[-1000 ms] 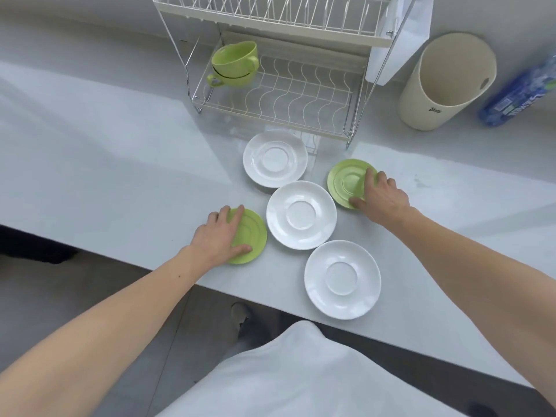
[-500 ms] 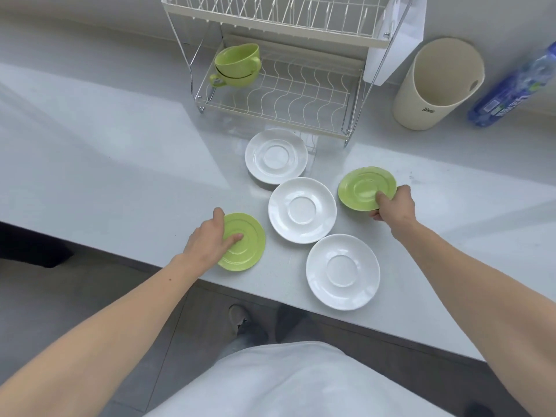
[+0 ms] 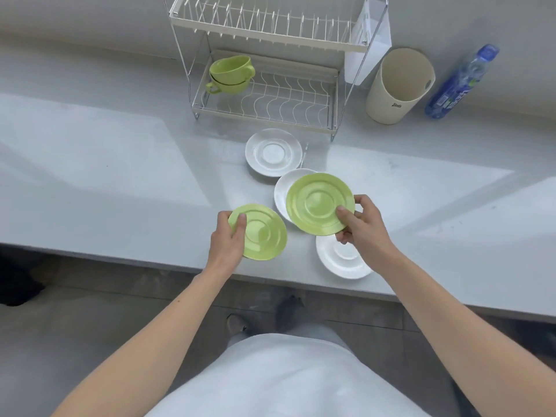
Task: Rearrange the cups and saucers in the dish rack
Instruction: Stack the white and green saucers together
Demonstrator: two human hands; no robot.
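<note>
Saucers could slip here, because each of the two hands pinches just one edge of a smooth, shiny green saucer. The left hand is closed on the rim of the left green saucer, thumb on top. The right hand is closed on the rim of the right green saucer, which looks lifted above the middle white saucer. If that pinch goes loose, I think the green one would drop onto the white ones and could chip. The near white saucer lies close to the front edge of the tabletop, so a bump from the wrist could push it off onto the floor. The dish rack at the back is made of thin wire with wavy bars, and a round flat saucer could tip or slide through if set down crooked. Two green cups sit stacked in its lower left corner. A third white saucer lies just in front of the rack. All the saucers are round with a ring in the middle. The tabletop is pale, smooth and hard.
</note>
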